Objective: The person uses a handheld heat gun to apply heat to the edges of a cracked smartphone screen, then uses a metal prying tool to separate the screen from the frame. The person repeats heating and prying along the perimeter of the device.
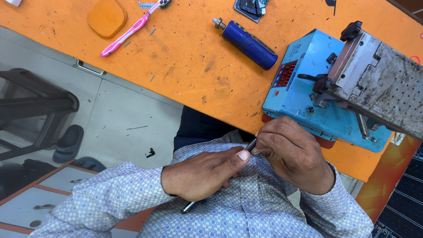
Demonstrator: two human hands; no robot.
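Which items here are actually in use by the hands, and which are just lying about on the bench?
In hand:
- slim dark tool, gripped by left hand and right hand, held close to the chest

Lying about, untouched:
- pink toothbrush
- orange pad
- blue cylindrical tool
- blue machine with red display, beside the hands
- dark part at the top edge

Long-sleeved shirt (246, 207), pale blue w/ sm. check print, dk trousers (198, 128).

Display (288, 73): small dark rectangle with red lit digits, set in the top face of the blue machine (304, 94), right side of the orange table (189, 66). A narrow printed label strip (294, 77) runs just beside it.
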